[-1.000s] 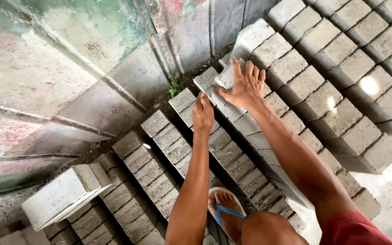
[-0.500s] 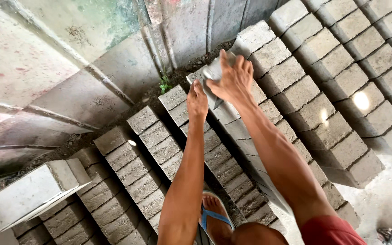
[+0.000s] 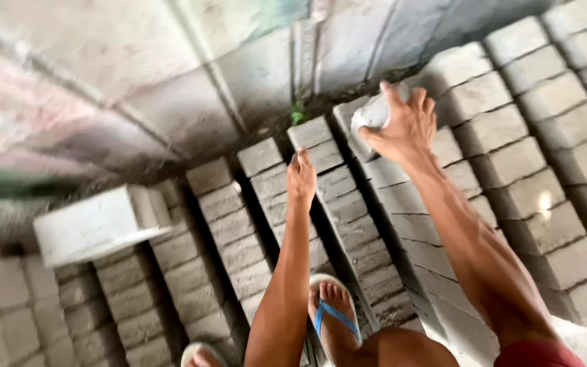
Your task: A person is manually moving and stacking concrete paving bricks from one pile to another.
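Rows of grey blocks (image 3: 511,146) lay beneath both hands. The right hand (image 3: 405,126) had lifted one block (image 3: 373,114) clear of its row, fingers clamped round it. The left hand (image 3: 301,178), earlier steadying, hung slack and empty, nearer the foot.

Red shorts (image 3: 537,353) (blue-strapped sandals (image 3: 335,314))

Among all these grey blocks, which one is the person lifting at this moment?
The pale block gripped by the right hand, near the wall. It is tilted and raised above its row, while the other blocks lie flat in lines.
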